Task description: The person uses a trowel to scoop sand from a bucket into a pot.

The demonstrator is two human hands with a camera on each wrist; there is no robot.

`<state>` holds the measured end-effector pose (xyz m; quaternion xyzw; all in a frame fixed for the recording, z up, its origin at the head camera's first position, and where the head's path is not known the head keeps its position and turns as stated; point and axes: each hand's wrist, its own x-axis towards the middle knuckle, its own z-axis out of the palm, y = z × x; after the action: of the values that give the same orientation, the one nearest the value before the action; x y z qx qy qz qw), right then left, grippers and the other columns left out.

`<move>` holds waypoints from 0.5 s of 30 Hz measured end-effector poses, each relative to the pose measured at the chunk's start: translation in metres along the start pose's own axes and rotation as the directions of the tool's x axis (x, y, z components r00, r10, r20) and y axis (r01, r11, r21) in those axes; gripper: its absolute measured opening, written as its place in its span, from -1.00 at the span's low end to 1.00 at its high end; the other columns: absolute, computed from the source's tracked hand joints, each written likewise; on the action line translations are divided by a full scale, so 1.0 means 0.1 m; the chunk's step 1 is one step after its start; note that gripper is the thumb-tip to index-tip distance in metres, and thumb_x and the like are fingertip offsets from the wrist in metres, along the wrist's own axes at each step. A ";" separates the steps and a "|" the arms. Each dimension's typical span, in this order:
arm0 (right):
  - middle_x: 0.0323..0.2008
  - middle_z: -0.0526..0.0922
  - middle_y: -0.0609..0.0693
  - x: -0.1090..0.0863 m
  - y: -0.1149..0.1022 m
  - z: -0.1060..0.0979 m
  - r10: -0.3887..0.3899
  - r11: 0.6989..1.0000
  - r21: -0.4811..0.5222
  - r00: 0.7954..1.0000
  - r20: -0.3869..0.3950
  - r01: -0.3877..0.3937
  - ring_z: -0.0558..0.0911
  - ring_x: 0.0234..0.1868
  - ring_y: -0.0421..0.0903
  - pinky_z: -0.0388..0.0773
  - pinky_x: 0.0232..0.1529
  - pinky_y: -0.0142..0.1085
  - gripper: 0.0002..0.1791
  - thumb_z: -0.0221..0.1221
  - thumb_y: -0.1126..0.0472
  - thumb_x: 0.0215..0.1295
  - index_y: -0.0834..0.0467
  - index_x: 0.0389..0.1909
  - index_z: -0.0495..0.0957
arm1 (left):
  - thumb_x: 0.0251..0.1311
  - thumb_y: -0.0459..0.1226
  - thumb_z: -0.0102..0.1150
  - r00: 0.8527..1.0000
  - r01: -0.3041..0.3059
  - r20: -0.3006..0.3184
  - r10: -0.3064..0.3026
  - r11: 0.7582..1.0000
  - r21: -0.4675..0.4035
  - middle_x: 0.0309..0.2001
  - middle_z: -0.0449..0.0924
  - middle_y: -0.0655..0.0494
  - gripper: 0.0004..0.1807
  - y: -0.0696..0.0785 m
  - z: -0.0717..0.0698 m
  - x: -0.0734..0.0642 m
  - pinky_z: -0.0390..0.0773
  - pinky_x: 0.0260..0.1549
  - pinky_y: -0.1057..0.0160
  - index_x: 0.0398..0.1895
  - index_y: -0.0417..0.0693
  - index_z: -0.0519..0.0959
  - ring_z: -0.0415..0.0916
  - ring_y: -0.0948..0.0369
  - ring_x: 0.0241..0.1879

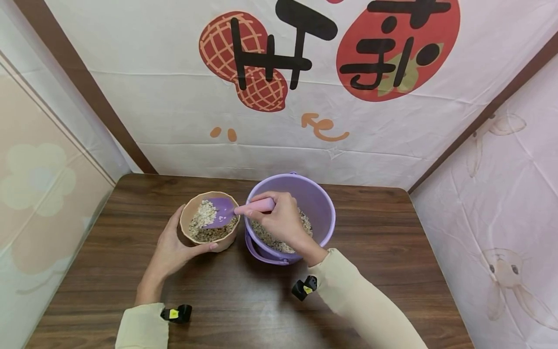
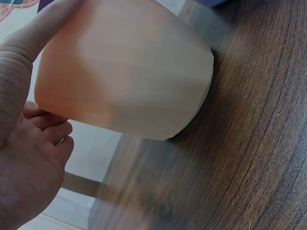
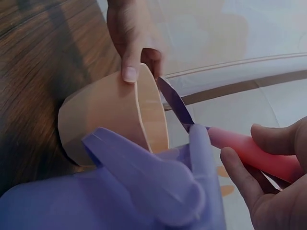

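My left hand point(image 1: 171, 249) grips a peach-coloured plant pot point(image 2: 134, 67) with a wavy rim, thumb on the near side and fingers round the left. Coarse tan, grainy potting mix point(image 1: 210, 235) fills part of the pot. In my right hand point(image 1: 284, 219) is a small hand shovel, held by its pink handle point(image 1: 257, 207). Its purple blade point(image 1: 224, 213) is over the pot's mouth, with paler grains point(image 1: 206, 212) at its left end. Below the right hand stands a purple bucket point(image 1: 321, 206), partly hidden by that hand, with more grainy mix point(image 1: 279, 245) inside.
The bucket's handle point(image 3: 144, 177) hangs down on the near side. Pot and bucket stand side by side on a dark wood-grain table point(image 1: 370, 252), close to its far edge. Printed white fabric point(image 1: 174, 97) hangs behind the table and along both sides.
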<state>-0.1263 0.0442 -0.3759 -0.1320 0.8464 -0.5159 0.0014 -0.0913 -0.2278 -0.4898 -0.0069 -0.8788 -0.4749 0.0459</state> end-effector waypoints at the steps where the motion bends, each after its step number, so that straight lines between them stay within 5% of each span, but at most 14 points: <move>1: -0.32 0.78 -0.07 0.00 -0.01 0.01 -0.007 1.000 -0.012 1.000 0.002 0.007 0.68 -0.30 -0.25 0.63 -0.28 -0.39 -0.80 0.52 0.22 0.11 0.13 -0.23 0.79 | -0.29 0.00 0.74 1.000 -0.001 0.000 0.001 1.000 -0.001 0.46 0.18 -0.30 0.44 0.00 0.00 0.00 0.17 0.28 -0.43 0.63 -0.07 -0.04 0.15 -0.28 0.41; 15: -0.34 0.78 -0.10 0.03 -0.05 0.04 -0.073 0.988 -0.134 0.996 0.059 0.081 0.68 -0.30 -0.25 0.60 -0.32 -0.39 -0.81 0.53 0.21 0.09 0.09 -0.26 0.79 | -0.31 -0.03 0.75 1.000 -0.025 -0.009 0.025 1.000 -0.006 0.43 0.24 -0.30 0.42 0.03 0.00 0.00 0.21 0.25 -0.42 0.61 -0.12 0.01 0.21 -0.26 0.37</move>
<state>-0.1273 0.0379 -0.3729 -0.1782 0.8735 -0.4531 -0.0046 -0.0908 -0.2262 -0.4878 -0.0157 -0.8771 -0.4768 0.0556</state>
